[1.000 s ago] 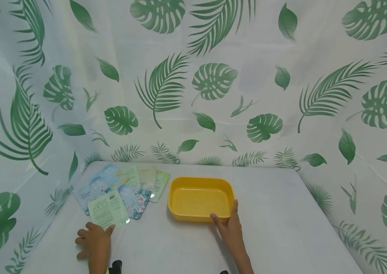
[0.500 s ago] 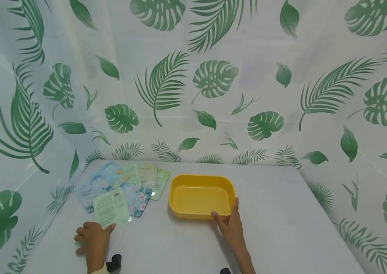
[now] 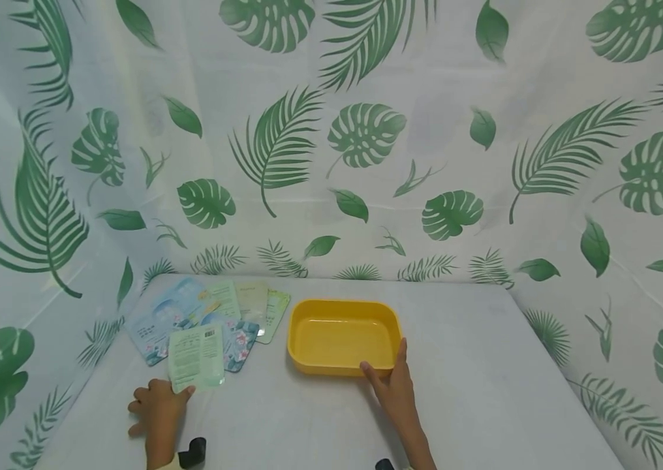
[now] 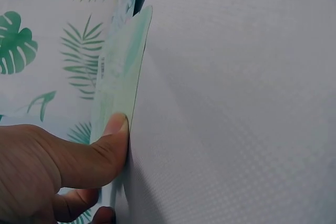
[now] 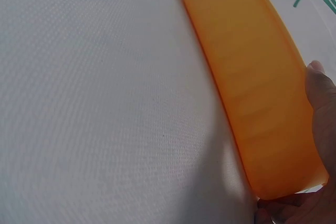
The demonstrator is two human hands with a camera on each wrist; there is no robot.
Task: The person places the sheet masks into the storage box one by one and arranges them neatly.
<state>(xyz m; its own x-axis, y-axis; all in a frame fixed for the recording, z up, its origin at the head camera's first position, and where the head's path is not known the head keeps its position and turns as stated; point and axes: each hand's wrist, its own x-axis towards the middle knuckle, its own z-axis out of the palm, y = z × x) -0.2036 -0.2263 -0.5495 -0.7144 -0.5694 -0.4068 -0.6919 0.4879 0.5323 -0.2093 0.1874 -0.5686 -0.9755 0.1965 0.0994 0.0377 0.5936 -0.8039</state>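
Observation:
My left hand (image 3: pixel 160 414) pinches the lower left corner of a pale green sheet mask packet (image 3: pixel 196 356), printed side up with a barcode. In the left wrist view its thumb (image 4: pixel 113 142) lies along the packet's near edge, other fingers partly hidden behind. My right hand (image 3: pixel 393 391) grips the front right corner of a yellow rectangular tray (image 3: pixel 340 369), thumb at the front rim and fingers round the side. The right wrist view shows the tray's outer wall (image 5: pixel 257 87) standing on the table.
More sheet mask packets lie overlapped behind the green one: a blue flowered one (image 3: pixel 241 339), a light blue one (image 3: pixel 152 326), a beige one (image 3: pixel 253 300) and green ones. A leaf-print curtain (image 3: pixel 367 215) encloses the white table (image 3: pixel 472 378).
The pale green packet has turned clockwise and slid slightly right, now lying straighter. The left hand has barely shifted. The right hand and tray stay in place.

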